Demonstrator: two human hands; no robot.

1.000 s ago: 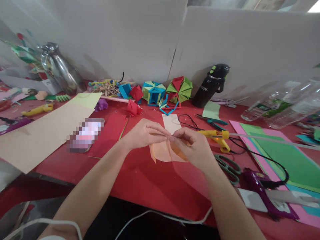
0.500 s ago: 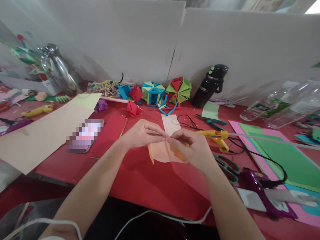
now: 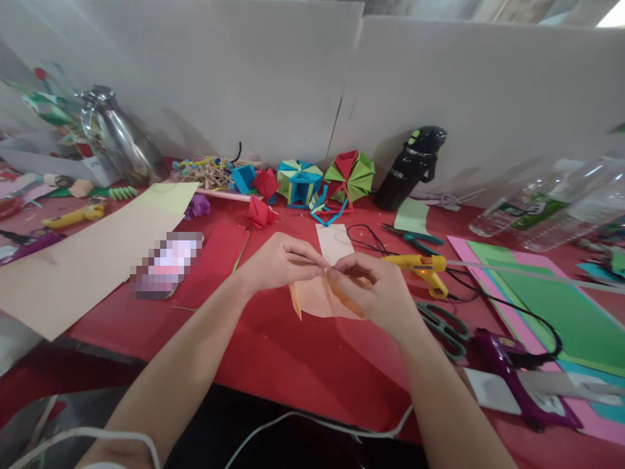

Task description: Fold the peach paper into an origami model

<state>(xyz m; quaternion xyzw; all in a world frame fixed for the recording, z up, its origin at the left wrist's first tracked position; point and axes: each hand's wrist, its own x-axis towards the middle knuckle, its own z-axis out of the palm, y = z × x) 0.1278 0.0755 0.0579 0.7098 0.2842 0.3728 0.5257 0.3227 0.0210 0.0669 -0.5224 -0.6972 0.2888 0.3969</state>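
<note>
Folding a peach paper piece (image 3: pixel 312 301) above the middle of the red desk (image 3: pixel 273 365), a little toward its near edge. Our left hand (image 3: pixel 276 264) and right hand (image 3: pixel 378 290) meet at the top of the paper, each with thumb and forefinger pressed together on the upper edge, so that the fingertips of the two hands almost touch; the remaining fingers curl loosely behind. The paper hangs below the pinch, already creased into a few panels, with its lower part close to the desk surface; whether it touches the desk we cannot tell. To do this step well, we judge that the pinch should stay on the crease line itself, the edges should be matched before pressure is applied, and the fold should then be run outward from the pinch with a fingernail so the crease sets sharp. Thin paper of this kind will likely tear or wander if pulled apart rather than pressed. A second peach strip (image 3: pixel 334 242) lies flat just beyond the hands. To the right of the right hand lie a yellow glue gun (image 3: pixel 420 266) with its black cord, and grey scissors (image 3: pixel 442 326); both are clear of the fold. Finished paper models (image 3: pixel 325 179) stand along the far edge, beside a black bottle (image 3: pixel 413 166).
</note>
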